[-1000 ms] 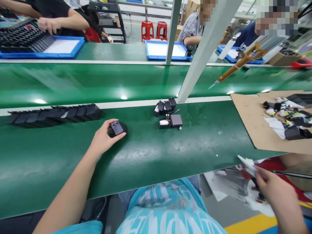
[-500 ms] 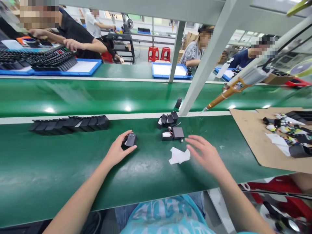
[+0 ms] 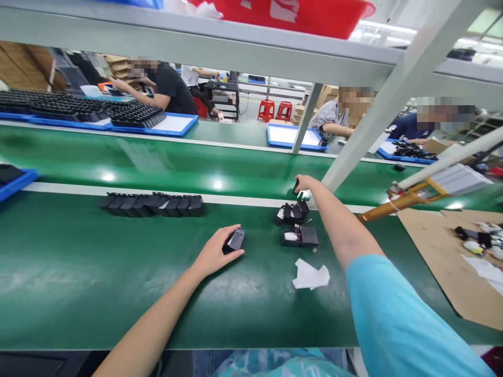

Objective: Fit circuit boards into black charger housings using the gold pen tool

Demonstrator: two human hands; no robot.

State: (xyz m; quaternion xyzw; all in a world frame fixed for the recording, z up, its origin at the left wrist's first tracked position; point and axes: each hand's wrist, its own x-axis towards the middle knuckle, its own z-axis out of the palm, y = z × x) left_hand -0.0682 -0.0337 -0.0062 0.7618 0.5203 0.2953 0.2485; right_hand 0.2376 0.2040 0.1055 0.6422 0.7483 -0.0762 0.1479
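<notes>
My left hand rests on the green bench and grips a small black box. My right hand reaches far forward over the conveyor belt, its fingers closed on a small black part. Just below that hand lies a cluster of small black boxes, and nearer me an open black box with a white insert. A crumpled white paper lies on the bench beside my right forearm.
A row of black boxes lines the belt's near edge at left. A cardboard sheet with loose parts is at right, under a hanging orange screwdriver. A slanted frame post rises behind. People work at blue trays across the belt.
My right hand left the white paper on the bench and stretched forward to the belt, closing on a black part. The left hand kept its box. The view tilted up.
</notes>
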